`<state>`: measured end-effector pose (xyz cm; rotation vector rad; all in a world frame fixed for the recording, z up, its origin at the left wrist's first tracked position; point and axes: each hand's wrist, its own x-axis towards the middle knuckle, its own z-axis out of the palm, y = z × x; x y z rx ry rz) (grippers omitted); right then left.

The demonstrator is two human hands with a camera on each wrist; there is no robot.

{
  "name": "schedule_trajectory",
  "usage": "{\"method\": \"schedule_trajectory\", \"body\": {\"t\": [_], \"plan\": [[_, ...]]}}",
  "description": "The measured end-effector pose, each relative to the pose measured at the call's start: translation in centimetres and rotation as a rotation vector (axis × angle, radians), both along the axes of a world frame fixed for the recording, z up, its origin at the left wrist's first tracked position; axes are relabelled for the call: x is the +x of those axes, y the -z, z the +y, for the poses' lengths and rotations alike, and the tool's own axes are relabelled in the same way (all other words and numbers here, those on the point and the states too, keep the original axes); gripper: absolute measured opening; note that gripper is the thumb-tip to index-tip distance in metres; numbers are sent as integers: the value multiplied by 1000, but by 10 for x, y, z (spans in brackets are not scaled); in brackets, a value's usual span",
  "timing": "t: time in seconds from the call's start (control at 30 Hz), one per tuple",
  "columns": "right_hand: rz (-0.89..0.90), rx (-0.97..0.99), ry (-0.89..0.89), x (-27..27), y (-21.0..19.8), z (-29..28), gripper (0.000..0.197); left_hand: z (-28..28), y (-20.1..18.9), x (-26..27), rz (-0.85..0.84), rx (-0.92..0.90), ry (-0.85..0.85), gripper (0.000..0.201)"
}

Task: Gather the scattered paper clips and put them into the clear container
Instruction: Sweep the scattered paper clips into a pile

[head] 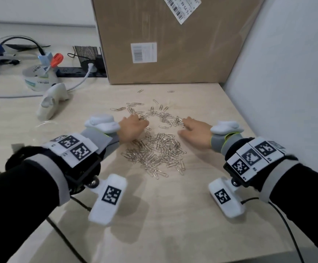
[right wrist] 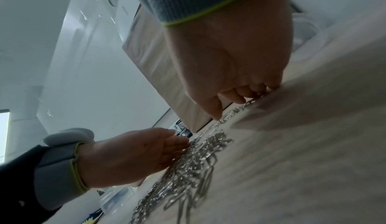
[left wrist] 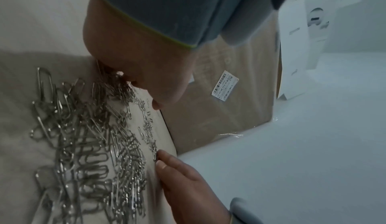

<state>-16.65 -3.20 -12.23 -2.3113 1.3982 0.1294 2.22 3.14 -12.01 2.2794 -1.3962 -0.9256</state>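
A heap of silver paper clips (head: 154,154) lies on the light wooden table (head: 154,215), with looser clips (head: 154,112) spread behind it towards the box. My left hand (head: 133,128) rests at the heap's far left, fingers lying on clips and cupped against them. My right hand (head: 194,131) lies flat at the far right, fingertips touching the clips there. The right wrist view shows the left hand (right wrist: 133,151) edge-on against the pile (right wrist: 192,166). The clear container (head: 45,124) stands faintly visible left of my left hand.
A big cardboard box (head: 164,38) stands close behind the clips. A white wall (head: 287,73) bounds the table on the right. At the left lie a white handheld device (head: 50,100), a round tape holder (head: 38,76), a power strip (head: 74,72) and cables.
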Motion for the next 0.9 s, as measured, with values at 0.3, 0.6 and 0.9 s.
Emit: {"method": "schedule_trajectory", "body": {"t": [0.3,0.6,0.9], "plan": [[-352,18,54,-4,-14,-7,32,-7,-24,8,-35,-84,15,43],[-194,105,132,31,-14,-54,63,-49,-11,66,-137,4,-79,46],[-90,155,-194,56,-20,-30,43,-38,-20,17,-164,108,333,37]]}}
